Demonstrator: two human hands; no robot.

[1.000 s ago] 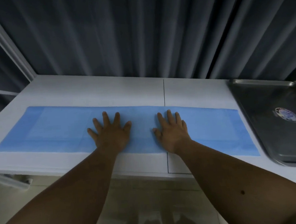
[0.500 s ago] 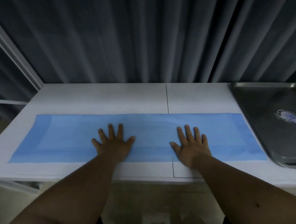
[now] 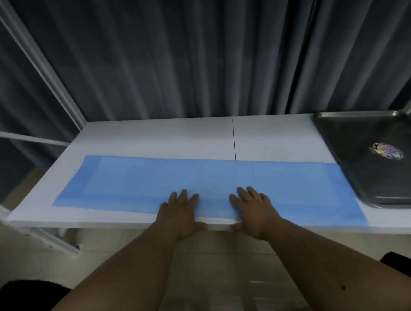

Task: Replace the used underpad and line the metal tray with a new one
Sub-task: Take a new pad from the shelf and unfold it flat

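Both hands have slid back to the counter's (image 3: 150,139) front edge, the left hand (image 3: 182,210) and right hand (image 3: 252,207) each pinching the blue underpad's (image 3: 134,181) near edge, thumbs beneath, so lifting it toward the bare metal tray (image 3: 369,169) at the counter's right end seems next.

1. Looks like a clinical or care room, not a home.
2. Shown by a plain white bench (image 3: 150,139) backed by dark pleated curtains (image 3: 193,55).
3. Backed up by a blue disposable underpad (image 3: 129,184) spread flat and a bare metal tray (image 3: 369,169) just beside it.
4. Pale tiled floor (image 3: 219,274) below.
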